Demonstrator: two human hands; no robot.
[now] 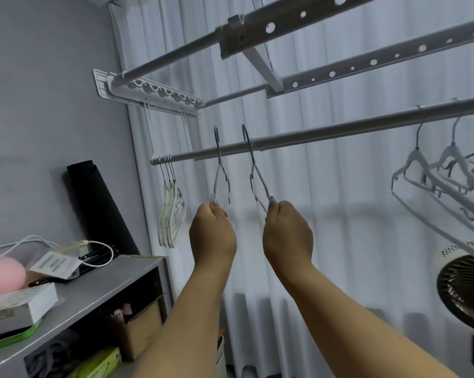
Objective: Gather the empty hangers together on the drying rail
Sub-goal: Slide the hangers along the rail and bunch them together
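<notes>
A grey drying rail [325, 132] runs from lower left to upper right. Two thin grey hangers hook over it side by side. My left hand [212, 233] grips the bottom of the left hanger [220, 170]. The right hanger [255, 170] is held at its lower end by my right hand [287, 233]. A bunch of several white hangers [171, 211] hangs together at the rail's left end. More white hangers [432, 181] hang spread out at the right.
White curtains [339, 227] hang behind the rail. Two perforated upper rails [366, 61] cross overhead. A grey shelf [99, 285] with a cable, boxes and a pink object stands at the left, a black roll [99, 208] behind it. A fan [465, 290] sits at the right.
</notes>
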